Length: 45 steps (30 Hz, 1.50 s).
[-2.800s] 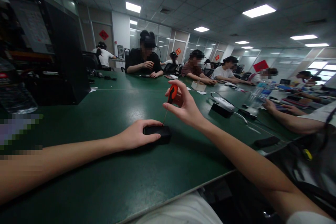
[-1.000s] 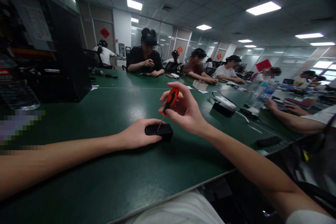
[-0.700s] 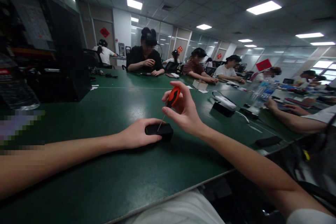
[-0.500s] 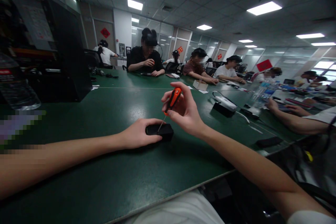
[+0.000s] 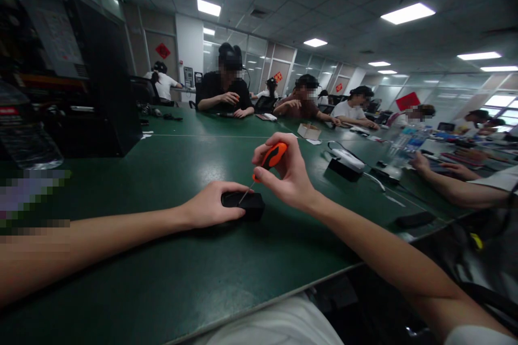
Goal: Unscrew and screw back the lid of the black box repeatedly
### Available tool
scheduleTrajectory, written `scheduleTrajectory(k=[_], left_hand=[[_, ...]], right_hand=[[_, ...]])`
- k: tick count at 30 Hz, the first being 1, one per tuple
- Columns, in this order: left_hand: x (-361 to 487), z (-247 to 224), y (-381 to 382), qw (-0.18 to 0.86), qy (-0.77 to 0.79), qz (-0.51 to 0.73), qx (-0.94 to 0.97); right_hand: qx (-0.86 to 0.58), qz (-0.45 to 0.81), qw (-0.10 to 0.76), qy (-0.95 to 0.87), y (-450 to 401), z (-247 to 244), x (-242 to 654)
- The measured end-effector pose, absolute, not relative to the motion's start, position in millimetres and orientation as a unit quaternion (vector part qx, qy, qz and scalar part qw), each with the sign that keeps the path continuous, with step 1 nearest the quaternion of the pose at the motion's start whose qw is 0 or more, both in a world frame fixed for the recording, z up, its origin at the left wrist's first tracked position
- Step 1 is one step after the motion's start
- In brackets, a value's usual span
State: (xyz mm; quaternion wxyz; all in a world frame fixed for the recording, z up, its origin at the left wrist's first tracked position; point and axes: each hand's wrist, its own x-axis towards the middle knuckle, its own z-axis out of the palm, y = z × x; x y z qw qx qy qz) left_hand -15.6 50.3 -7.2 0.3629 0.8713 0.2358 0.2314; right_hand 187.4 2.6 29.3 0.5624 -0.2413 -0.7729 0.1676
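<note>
A small black box-shaped object rests on the green table in front of me. My left hand is closed on its left end, thumb on the near side and fingers on the far side. Above it, my right hand grips the orange and black handle of a screwdriver. The screwdriver leans, its thin shaft running down and left to the top of the black object between my left thumb and fingers. I cannot make out what its tip touches.
At the left stand an open black computer case and a water bottle. A white device with a cable, a small open box and a dark flat object lie rightward. Several people sit around the table.
My right hand has tilted the screwdriver further over, its handle moving right and slightly down. The black object and my left hand have shifted slightly left.
</note>
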Motion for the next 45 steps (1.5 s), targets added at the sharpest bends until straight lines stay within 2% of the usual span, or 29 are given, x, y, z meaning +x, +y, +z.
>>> scheduleTrajectory(k=[5, 13, 17, 19, 25, 27, 29, 36, 45], left_hand=[[-14, 2, 41, 0.286, 0.253, 0.235, 0.894], [-13, 2, 38, 0.265, 0.233, 0.222, 0.909], [-14, -1, 40, 0.255, 0.237, 0.222, 0.911], [-13, -1, 40, 0.252, 0.238, 0.219, 0.912], [-13, 0, 39, 0.244, 0.237, 0.216, 0.915], [-13, 1, 40, 0.238, 0.234, 0.216, 0.918], [-12, 1, 40, 0.231, 0.233, 0.213, 0.920], [-12, 2, 41, 0.217, 0.239, 0.205, 0.924], [-13, 0, 42, 0.215, 0.235, 0.211, 0.924]], right_hand=[[-0.261, 0.180, 0.539, -0.780, 1, 32, 191], [-0.178, 0.241, 0.518, -0.801, -4, 31, 187], [-0.214, 0.258, 0.510, -0.792, -4, 40, 194], [-0.264, 0.253, 0.457, -0.811, -7, 52, 206], [-0.348, 0.094, 0.143, -0.922, -37, 72, 257], [-0.375, 0.063, 0.079, -0.921, -52, 68, 270], [-0.395, 0.031, 0.054, -0.917, -67, 64, 280], [-0.408, -0.064, 0.050, -0.909, -87, 65, 285], [-0.360, -0.053, -0.032, -0.931, -72, 63, 260]])
